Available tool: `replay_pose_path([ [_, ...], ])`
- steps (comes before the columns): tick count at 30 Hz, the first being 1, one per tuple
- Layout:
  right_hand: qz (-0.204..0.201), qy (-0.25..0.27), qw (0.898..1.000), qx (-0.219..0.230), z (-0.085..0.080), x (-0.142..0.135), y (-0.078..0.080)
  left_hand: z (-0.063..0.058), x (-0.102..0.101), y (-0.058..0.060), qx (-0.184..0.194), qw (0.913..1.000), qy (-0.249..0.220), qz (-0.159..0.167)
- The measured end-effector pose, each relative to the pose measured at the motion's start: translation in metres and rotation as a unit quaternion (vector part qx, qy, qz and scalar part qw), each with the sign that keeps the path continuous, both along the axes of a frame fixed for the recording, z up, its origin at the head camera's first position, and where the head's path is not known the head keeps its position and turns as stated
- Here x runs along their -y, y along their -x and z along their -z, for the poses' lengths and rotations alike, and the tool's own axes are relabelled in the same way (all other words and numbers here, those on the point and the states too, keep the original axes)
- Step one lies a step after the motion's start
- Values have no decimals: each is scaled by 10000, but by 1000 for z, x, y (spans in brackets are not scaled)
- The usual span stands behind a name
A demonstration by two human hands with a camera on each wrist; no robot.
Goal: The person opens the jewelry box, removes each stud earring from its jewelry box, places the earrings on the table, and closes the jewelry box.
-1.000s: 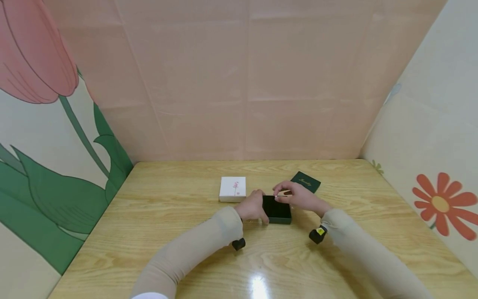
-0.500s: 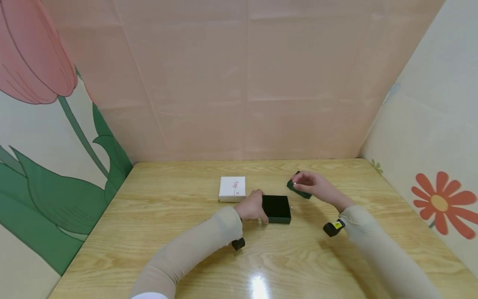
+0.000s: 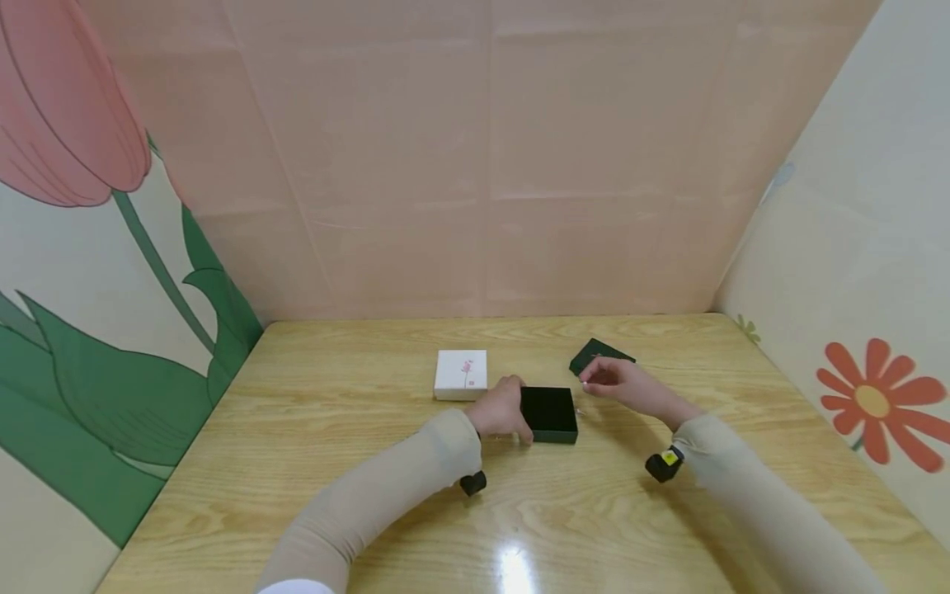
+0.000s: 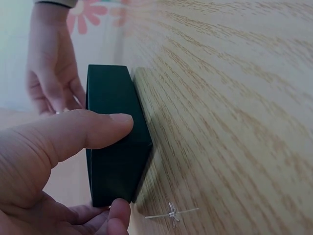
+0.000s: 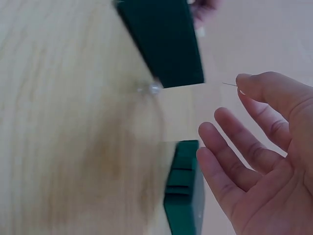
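Observation:
My left hand (image 3: 505, 410) grips a small dark green box (image 3: 551, 415) that stands without its lid, black inside. In the left wrist view the thumb (image 4: 105, 128) presses one side of this box. My right hand (image 3: 619, 386) is to the box's right, pinching a thin pin (image 5: 229, 83) between thumb and index finger; a tiny white end shows at the fingertips in the head view. The other fingers are spread. Just behind that hand lies a dark green lid (image 3: 598, 350). A green piece with slots (image 5: 182, 188) shows below the box in the right wrist view.
A white box with a pink flower (image 3: 461, 374) sits behind my left hand. A fine silvery ornament (image 4: 172, 212) lies beside the green box, and a small shiny bead (image 5: 154, 88) lies near its other side. A pink wall closes off the table's back.
My right hand has moved from over the green box to its right, near the lid, then slightly down toward me. The left hand has kept its grip on the box.

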State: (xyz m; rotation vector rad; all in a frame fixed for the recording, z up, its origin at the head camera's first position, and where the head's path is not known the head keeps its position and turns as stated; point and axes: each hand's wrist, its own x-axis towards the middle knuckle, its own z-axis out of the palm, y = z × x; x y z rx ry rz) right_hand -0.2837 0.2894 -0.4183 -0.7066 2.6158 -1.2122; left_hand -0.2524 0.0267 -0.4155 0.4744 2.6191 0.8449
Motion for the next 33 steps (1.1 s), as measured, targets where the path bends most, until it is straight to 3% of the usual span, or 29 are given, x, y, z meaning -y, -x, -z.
replay_pose_path([
  [11, -338, -544, 9976, -244, 18, 9, 0, 1, 0, 2, 41, 10000, 6, 14],
  [23, -244, -896, 9951, -347, 26, 10, 4, 1, 0, 1, 37, 10000, 23, 16],
  [33, -173, -991, 9943, -363, 24, 12, 3, 2, 0, 2, 10, 10000, 54, 28],
])
